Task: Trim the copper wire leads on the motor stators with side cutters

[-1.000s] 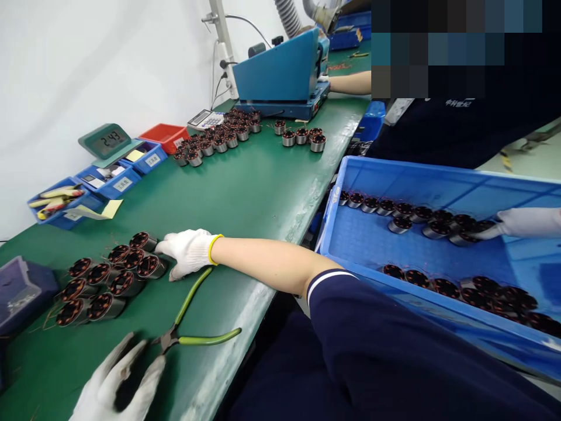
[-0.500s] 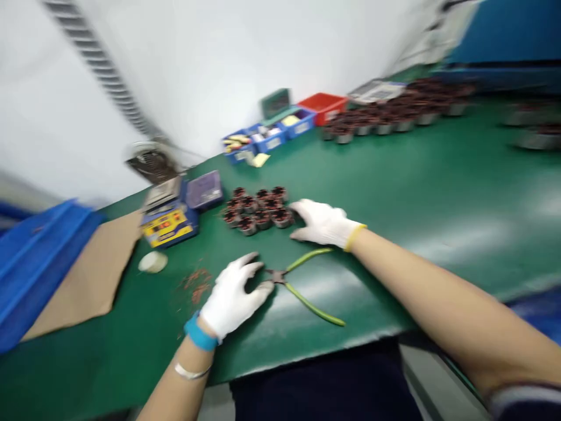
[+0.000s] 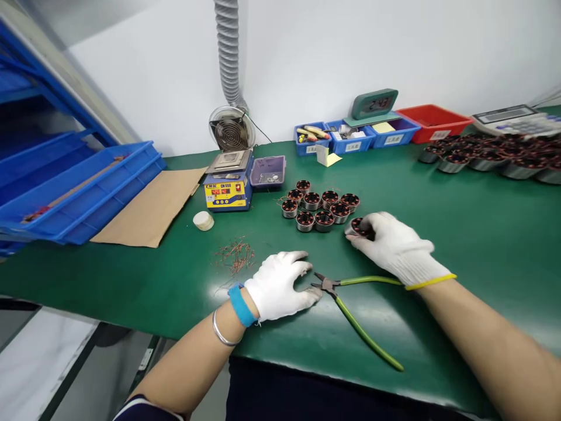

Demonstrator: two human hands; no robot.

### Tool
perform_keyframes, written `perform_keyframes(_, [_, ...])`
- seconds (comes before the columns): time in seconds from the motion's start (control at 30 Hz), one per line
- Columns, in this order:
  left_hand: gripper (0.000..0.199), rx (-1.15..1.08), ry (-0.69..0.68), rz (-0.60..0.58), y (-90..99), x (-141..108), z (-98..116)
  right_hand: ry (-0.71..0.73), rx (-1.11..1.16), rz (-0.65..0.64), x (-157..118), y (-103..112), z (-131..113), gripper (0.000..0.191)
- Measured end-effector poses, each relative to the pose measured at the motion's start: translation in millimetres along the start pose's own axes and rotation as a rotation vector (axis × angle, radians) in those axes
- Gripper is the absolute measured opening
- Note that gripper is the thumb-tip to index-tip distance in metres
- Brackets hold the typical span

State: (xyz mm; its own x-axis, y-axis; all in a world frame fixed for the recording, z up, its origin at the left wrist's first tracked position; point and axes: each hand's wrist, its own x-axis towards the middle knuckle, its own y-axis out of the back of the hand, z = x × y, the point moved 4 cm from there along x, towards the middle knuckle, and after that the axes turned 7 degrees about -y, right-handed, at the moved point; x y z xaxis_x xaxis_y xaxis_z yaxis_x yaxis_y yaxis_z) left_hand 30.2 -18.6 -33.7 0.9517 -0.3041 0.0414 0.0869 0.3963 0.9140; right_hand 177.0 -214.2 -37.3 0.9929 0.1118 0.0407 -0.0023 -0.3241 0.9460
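My right hand (image 3: 390,242), in a white glove, grips a motor stator (image 3: 358,227) with copper windings between thumb and fingers, at the right end of a small group of stators (image 3: 324,220). My left hand (image 3: 284,285), also gloved, rests on the green table with its fingers apart and nothing in them. Its fingertips lie beside the jaws of the cutting pliers (image 3: 328,284), which lie spread on the table with green handles. One handle's end passes behind my right wrist. Copper wire scraps (image 3: 238,256) lie just beyond my left hand.
A solder pot (image 3: 228,190) and a purple tray (image 3: 268,171) stand at the back, near a fan (image 3: 231,133). Blue bins (image 3: 353,144), a clock (image 3: 374,104) and a red bin (image 3: 438,134) line the wall. More stators (image 3: 486,159) fill the right. Cardboard (image 3: 144,202) lies left.
The view has swung left and levelled out. My right hand has closed on a stator at the group's right end. My left hand stays open beside the pliers.
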Motion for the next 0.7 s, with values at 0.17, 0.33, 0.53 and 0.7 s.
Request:
perform_keyframes(0.17, [0.071,-0.109,0.078,0.113,9.4,0,-1,0.094,0.154,-0.023,-34,15,-7,0.019])
perform_keyframes(0.33, [0.118,-0.201,0.051,-0.020,18.9,-1,-4,0.536,0.121,-0.199,-89,-14,-61,0.018])
perform_keyframes(0.53, [0.102,-0.114,0.069,-0.094,11.0,0,-7,0.347,-0.010,-0.337,-80,-15,-50,0.080])
perform_keyframes(0.7, [0.051,-0.078,0.061,-0.008,4.2,2,-5,0.185,-0.301,-0.416,-54,6,-9,0.053])
